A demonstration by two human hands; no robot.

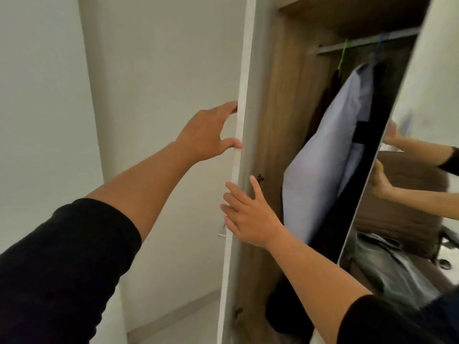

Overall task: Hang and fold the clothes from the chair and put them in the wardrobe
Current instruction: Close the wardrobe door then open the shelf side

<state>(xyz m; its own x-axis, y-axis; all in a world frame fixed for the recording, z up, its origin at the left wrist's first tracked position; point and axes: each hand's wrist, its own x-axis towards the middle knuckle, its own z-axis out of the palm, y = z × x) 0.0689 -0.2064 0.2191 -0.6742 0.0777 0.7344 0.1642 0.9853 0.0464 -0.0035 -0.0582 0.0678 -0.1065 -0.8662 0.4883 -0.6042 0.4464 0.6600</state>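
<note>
The wardrobe stands open, its white left door (244, 70) seen edge-on. My left hand (206, 135) reaches to that door's outer side, fingertips and thumb touching its edge. Lower down, my right hand (248, 217) lies with straight fingers against the door's edge and inner face. Inside, a light blue shirt (323, 170) hangs tilted from the rail (360, 43), with dark garments beside it. A green hanger (342, 55) holds a dark garment further left. The mirrored right door (422, 95) reflects the brown chair (397, 207) with grey clothes on its seat.
A metal handle (222, 232) sticks out from the white door just beside my right hand. Dark items (285, 306) lie at the bottom of the wardrobe. White walls and a pale floor lie to the left.
</note>
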